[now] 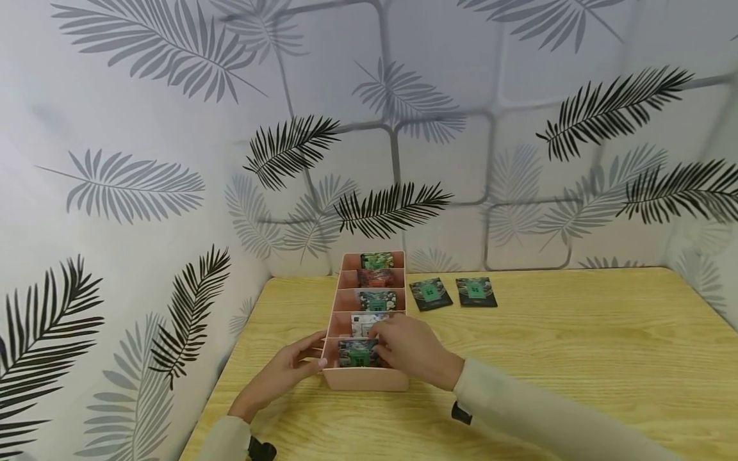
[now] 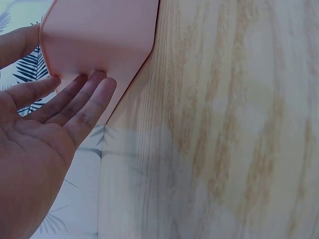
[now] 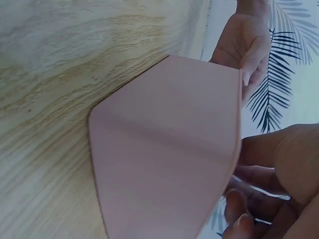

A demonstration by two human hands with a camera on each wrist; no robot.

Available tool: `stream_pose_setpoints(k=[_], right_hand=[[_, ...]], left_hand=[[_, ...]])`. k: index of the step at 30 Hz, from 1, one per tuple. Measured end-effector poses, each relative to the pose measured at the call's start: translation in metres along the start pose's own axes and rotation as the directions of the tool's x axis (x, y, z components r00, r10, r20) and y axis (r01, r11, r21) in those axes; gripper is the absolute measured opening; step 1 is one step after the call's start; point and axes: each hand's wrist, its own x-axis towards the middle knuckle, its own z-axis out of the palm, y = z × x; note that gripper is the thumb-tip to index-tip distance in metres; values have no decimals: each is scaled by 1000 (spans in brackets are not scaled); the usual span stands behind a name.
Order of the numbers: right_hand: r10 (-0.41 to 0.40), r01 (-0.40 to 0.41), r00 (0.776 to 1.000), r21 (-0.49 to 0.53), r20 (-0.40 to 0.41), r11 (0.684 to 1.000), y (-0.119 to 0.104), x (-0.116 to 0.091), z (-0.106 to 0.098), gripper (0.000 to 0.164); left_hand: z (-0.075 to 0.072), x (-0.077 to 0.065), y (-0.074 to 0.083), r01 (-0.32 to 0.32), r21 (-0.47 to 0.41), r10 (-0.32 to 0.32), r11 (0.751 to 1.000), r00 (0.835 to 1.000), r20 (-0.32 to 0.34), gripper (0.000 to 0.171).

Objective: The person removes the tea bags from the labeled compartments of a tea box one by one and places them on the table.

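A long pink divided box (image 1: 366, 379) stands on the table, with a flat printed packet in each of its compartments. In the front compartment is a black-and-green packet (image 1: 359, 354); behind it stands a white packet (image 1: 361, 323). My right hand (image 1: 412, 349) reaches over the box's right wall, its thumb and fingers pinching at the right edge of the front packet; the fingertips are partly hidden. At the front left corner my left hand (image 1: 288, 371) holds the box, thumb on the rim and fingers (image 2: 92, 107) against the outer side wall.
Two black-and-green packets (image 1: 431, 293) (image 1: 476, 292) lie flat on the wooden table (image 1: 576, 346), right of the box. Farther back in the box are a dark green packet (image 1: 377, 299), a red one (image 1: 375, 278) and a green one (image 1: 377, 260). A feather-patterned wall (image 1: 444, 166) closes off the back.
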Motion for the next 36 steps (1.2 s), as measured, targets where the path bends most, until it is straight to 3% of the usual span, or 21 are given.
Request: stream_pose_setpoints(k=[9, 16, 24, 30, 36], right_hand=[[36, -35, 998, -17, 44, 999, -14, 0, -7, 23], [77, -89, 992, 128, 96, 988, -15, 2, -3, 28], [41, -51, 998, 285, 40, 957, -10, 6, 10, 17], [30, -38, 999, 295, 32, 955, -6, 9, 16, 5], [38, -34, 999, 284, -9, 958, -4, 9, 13, 8]], left_hand=[[0, 1, -1, 3, 5, -3, 1000, 1000, -3, 66], [0, 0, -2, 5, 5, -5, 1000, 1000, -5, 66], [0, 0, -1, -4, 4, 4, 1000, 1000, 2, 65], [0, 0, -2, -10, -1, 10, 1000, 1000, 11, 64], [-1, 1, -3, -8, 11, 8, 1000, 1000, 9, 65]])
